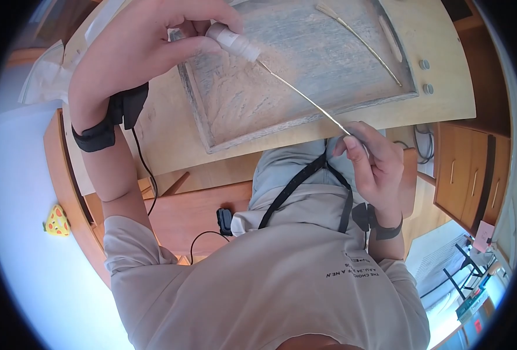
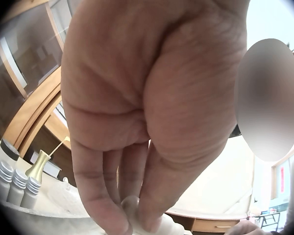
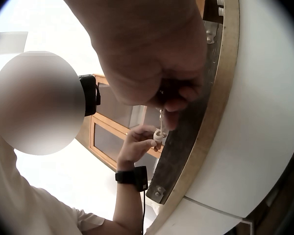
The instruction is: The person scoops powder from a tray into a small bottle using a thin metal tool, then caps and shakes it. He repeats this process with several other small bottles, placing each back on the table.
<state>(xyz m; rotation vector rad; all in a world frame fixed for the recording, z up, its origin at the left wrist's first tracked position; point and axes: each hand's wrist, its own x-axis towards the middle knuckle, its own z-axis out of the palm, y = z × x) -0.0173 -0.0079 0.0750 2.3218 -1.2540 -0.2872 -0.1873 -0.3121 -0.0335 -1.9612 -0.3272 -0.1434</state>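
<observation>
My left hand [image 1: 153, 44] pinches a small clear bottle [image 1: 233, 42] with a white label, tilted over a shallow tray [image 1: 209, 137]. In the left wrist view the bottle [image 2: 169, 225] shows only partly beneath the fingers. A thin gold rod [image 1: 305, 99] is held near its end between the thumb and fingers of my right hand [image 1: 378, 163]. The rod's far end meets the bottle's mouth, and its tip is hidden there. The right wrist view shows the rod [image 3: 161, 120] running to the bottle in the other hand.
Brownish powder lies on the tray's grey floor. A gold-handled brush [image 1: 360, 39] and a wooden stick [image 1: 390, 38] lie in it. Two metal caps [image 1: 425, 65] sit right of it on the table [image 1: 451, 93]. Several capped bottles [image 2: 17, 186] and a gold vase [image 2: 37, 166] stand beyond.
</observation>
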